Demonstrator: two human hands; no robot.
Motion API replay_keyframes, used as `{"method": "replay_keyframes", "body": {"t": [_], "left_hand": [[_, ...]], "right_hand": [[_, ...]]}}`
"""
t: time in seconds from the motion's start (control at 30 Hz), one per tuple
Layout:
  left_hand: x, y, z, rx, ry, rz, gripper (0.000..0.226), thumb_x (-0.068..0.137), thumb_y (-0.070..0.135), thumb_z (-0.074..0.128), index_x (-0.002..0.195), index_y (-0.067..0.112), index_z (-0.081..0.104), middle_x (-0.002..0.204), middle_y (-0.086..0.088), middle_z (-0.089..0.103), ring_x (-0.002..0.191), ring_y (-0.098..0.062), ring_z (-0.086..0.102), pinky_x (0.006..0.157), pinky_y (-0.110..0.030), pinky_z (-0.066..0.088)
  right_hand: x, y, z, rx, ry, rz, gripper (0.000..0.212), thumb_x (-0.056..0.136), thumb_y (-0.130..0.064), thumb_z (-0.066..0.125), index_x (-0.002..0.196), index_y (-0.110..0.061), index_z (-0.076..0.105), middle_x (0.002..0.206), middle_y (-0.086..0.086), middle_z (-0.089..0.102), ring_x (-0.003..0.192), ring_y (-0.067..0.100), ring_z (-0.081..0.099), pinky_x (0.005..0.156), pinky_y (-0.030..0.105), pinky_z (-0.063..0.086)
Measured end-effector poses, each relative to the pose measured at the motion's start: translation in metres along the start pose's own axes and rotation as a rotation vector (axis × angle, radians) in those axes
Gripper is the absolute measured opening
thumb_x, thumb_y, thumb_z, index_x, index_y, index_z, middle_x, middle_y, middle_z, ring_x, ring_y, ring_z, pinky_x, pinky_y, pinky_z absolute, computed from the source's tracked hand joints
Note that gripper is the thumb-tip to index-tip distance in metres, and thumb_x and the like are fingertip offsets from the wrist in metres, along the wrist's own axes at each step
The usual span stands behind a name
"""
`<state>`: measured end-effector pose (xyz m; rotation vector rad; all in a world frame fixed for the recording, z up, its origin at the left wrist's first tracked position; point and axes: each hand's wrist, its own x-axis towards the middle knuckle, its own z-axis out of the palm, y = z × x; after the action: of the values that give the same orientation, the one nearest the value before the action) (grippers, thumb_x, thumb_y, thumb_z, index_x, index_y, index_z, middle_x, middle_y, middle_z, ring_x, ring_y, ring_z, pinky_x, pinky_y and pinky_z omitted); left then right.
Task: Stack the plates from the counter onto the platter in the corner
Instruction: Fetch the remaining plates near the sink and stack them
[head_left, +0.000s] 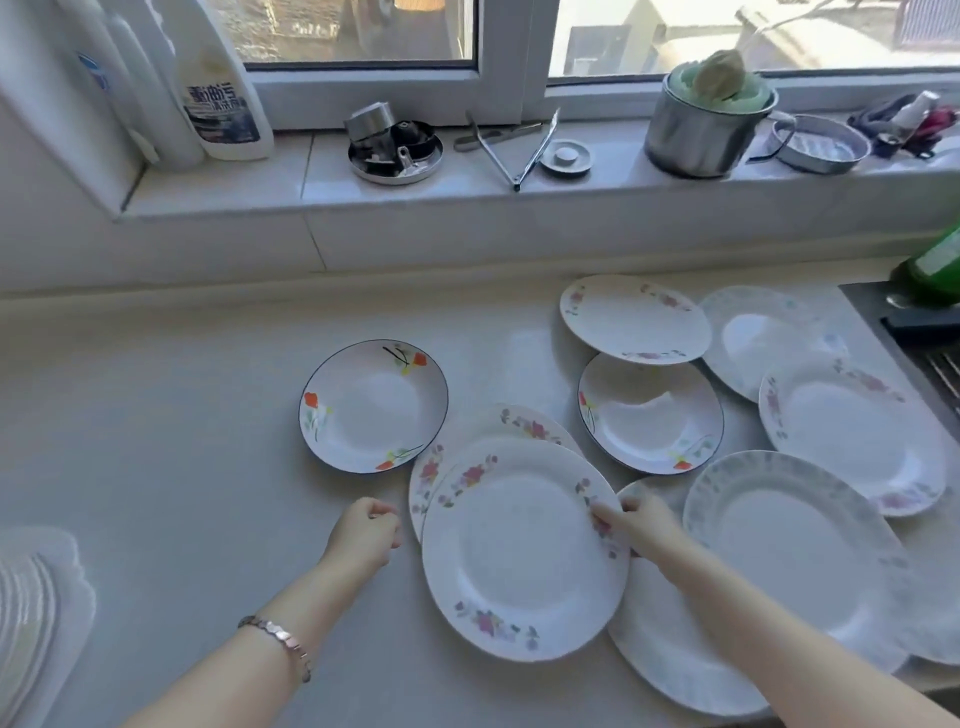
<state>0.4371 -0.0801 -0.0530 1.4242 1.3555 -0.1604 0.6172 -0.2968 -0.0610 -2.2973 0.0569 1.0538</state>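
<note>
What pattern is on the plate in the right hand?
White plate, pink flowers around its rim; head view.

Right hand pinches the flowered plate at its rim; left hand, loosely curled, is just beside the opposite rim.
</note>
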Motion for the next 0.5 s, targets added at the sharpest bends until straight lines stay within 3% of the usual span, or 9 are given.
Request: {"method": "replay_keyframes", "body": {"t": [0.13,0.23,0.37,0.5], "left_hand": [[0.011,-0.003,0.008,-0.007,0.013,-0.062,0.015,0.092,0.004,0.039,0.103,0.008,0.048,0.075,-0.003,0.053,0.076,-0.024,0.056,0.059,-0.025,0.040],[0.017,-0.002,0.022,-0.095,-0.030,-0.149,0.014,0.093,0.012,0.044,0.102,0.002,0.051,0.076,-0.008,0.056,0.070,-0.023,0.055,0.056,-0.025,0.042],[0.021,0.001,0.042,-0.346,-0.049,-0.241,0.021,0.094,0.025,0.052,0.098,0.006,0.057,0.085,-0.012,0.064,0.076,-0.026,0.061,0.057,-0.028,0.050],[0.021,0.000,0.054,-0.407,-0.021,-0.272,0.037,0.093,0.023,0.055,0.120,-0.003,0.055,0.104,-0.017,0.062,0.089,-0.029,0.060,0.075,-0.036,0.051]], "right_hand": [[0.006,0.008,-0.006,0.330,0.028,-0.004,0.025,0.085,-0.018,0.060,0.065,-0.013,0.046,0.062,0.003,0.049,0.052,0.016,0.045,0.047,0.023,0.033],[0.008,0.015,-0.015,0.493,0.131,-0.059,0.021,0.087,-0.012,0.058,0.068,-0.010,0.048,0.067,0.008,0.049,0.056,0.019,0.046,0.051,0.026,0.035],[0.001,0.016,-0.034,0.635,0.273,-0.141,0.028,0.088,-0.006,0.054,0.061,-0.009,0.045,0.043,-0.003,0.052,0.038,0.009,0.048,0.035,0.014,0.035],[-0.005,0.011,-0.052,0.665,0.385,-0.259,0.031,0.090,-0.008,0.054,0.061,-0.010,0.045,0.035,-0.012,0.052,0.030,-0.001,0.044,0.034,0.010,0.035]]}}
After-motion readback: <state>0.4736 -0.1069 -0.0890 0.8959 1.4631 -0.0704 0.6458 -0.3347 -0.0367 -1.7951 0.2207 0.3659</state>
